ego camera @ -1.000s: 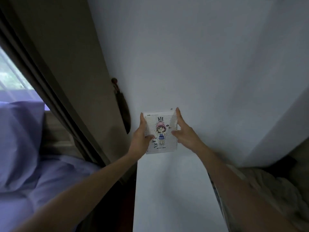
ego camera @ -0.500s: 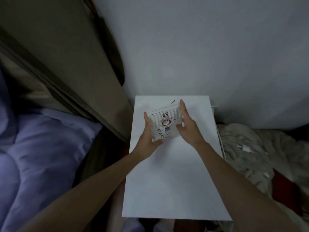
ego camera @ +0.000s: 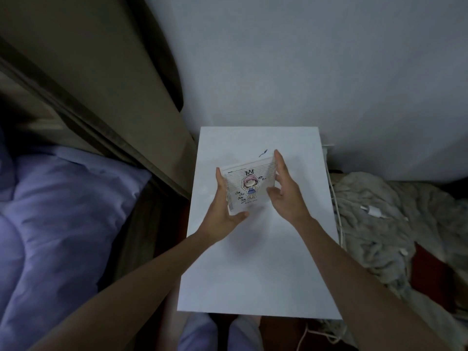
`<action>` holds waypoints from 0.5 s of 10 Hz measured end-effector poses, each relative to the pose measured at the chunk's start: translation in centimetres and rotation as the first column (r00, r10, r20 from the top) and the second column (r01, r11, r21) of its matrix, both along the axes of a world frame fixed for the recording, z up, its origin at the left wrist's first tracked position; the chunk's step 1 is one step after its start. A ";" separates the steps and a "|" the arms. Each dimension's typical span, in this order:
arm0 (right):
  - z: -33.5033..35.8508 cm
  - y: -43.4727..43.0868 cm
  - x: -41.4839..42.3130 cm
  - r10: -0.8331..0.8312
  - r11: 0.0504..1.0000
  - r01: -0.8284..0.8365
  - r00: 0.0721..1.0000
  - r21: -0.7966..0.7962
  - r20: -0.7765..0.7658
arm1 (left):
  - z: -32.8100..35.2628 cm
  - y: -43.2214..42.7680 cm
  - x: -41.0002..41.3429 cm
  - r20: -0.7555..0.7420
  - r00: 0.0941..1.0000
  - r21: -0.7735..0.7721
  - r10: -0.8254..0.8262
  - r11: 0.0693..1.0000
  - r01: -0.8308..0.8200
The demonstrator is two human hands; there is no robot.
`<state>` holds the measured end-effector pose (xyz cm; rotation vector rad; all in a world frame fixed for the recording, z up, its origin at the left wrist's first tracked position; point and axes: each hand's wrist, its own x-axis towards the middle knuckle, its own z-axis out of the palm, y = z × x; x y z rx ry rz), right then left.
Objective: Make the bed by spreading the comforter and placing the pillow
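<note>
Lavender comforter, white table
</note>
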<state>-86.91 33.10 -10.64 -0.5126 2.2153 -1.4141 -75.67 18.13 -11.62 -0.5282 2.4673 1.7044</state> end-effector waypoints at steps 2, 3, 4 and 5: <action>-0.3 0.7 0.8 0.046 0.998 -0.044 0.997 0.034 -0.056 | -0.2 0.7 0.9 0.005 1.000 -0.029 0.018 0.999 -0.018; -0.6 1.1 0.1 0.097 0.994 -0.094 0.993 0.049 -0.066 | 0.5 1.2 0.7 -0.025 0.998 -0.045 0.053 0.998 -0.054; -0.1 1.3 -0.2 0.107 0.994 -0.104 0.992 0.039 -0.074 | 1.3 0.9 0.6 -0.011 0.997 -0.079 0.073 0.994 -0.073; 1.2 1.6 0.1 0.042 0.998 -0.033 0.980 0.052 -0.196 | 3.1 -0.6 1.2 0.039 0.998 -0.223 0.055 0.974 -0.045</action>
